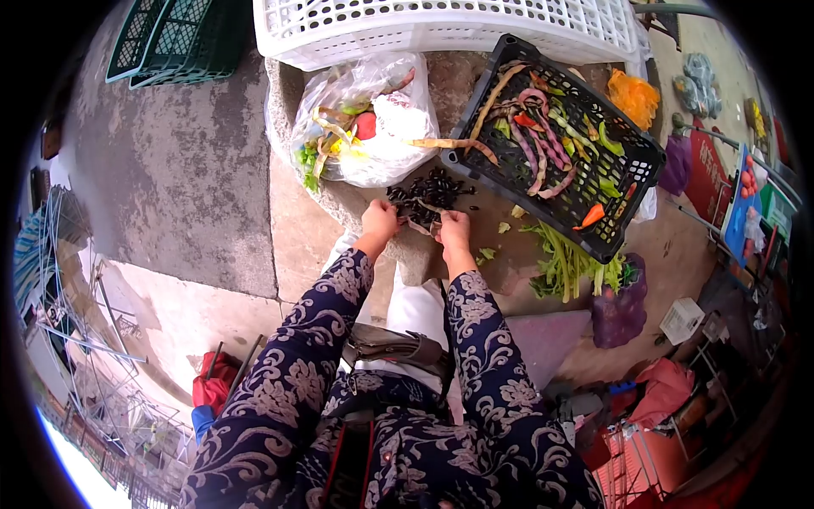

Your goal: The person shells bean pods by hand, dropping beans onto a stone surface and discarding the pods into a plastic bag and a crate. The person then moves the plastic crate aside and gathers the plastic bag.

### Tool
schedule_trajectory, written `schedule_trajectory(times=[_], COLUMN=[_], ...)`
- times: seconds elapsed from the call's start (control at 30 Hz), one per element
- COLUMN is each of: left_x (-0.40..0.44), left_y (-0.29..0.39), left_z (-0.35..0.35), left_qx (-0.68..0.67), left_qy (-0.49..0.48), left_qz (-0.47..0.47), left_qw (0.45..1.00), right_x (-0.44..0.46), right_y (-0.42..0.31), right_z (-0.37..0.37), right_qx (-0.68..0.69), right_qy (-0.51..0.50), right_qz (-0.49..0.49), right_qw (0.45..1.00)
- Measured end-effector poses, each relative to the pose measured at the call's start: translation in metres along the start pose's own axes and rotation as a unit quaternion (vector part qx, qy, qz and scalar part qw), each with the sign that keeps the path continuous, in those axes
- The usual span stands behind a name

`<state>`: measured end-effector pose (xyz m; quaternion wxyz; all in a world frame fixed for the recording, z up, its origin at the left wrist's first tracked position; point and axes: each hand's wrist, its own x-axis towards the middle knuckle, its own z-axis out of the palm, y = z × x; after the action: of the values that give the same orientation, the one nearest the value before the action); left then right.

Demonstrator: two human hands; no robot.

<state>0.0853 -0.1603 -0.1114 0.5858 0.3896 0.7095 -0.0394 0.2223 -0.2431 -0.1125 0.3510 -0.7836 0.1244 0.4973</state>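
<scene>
Both of my hands meet at the near edge of a stone ledge, with a pinkish bean pod [416,226] stretched between their fingertips. My left hand [379,222] is closed at the pod's left end, and my right hand [454,229] pinches its right end. Just beyond them lies a heap of shiny black beans [432,188]. A clear plastic bag [360,165] with pods and scraps inside stands behind the left hand. To the right, a black plastic crate [629,187] holds long purple-streaked bean pods [547,148], some green pieces and orange-red ones.
A white perforated basket [441,38] stands at the back. Green stalks [564,263] and a purple net sack [619,305] lie right of my right hand. Orange plastic bag [634,97] sits behind the crate; dark green crates [182,42] stand far left.
</scene>
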Motion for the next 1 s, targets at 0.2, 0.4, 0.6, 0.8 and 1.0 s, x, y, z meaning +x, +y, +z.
schedule_trajectory(times=[0.2,0.4,0.6,0.8,1.0], left_x=[-0.014,-0.080,-0.102,-0.038,-0.033], left_y=[0.002,0.052,0.092,0.151,0.154], left_z=[-0.002,-0.023,-0.103,-0.151,-0.147], left_qx=[-0.140,-0.250,-0.247,0.151,0.213], left_qy=[-0.046,-0.254,-0.137,0.157,0.211], left_qz=[0.025,-0.039,0.227,0.375,0.503], left_qw=[0.989,0.934,0.932,0.901,0.810], right_x=[-0.023,-0.091,-0.137,-0.043,-0.042], right_y=[-0.015,-0.032,-0.159,-0.219,-0.224], right_z=[-0.012,0.005,-0.014,-0.017,-0.029], right_qx=[0.034,-0.274,-0.147,-0.500,-0.456], right_qy=[-0.019,-0.132,-0.253,0.073,0.051], right_qz=[-0.061,-0.410,-0.469,-0.558,-0.535], right_qw=[0.997,0.860,0.834,0.659,0.710])
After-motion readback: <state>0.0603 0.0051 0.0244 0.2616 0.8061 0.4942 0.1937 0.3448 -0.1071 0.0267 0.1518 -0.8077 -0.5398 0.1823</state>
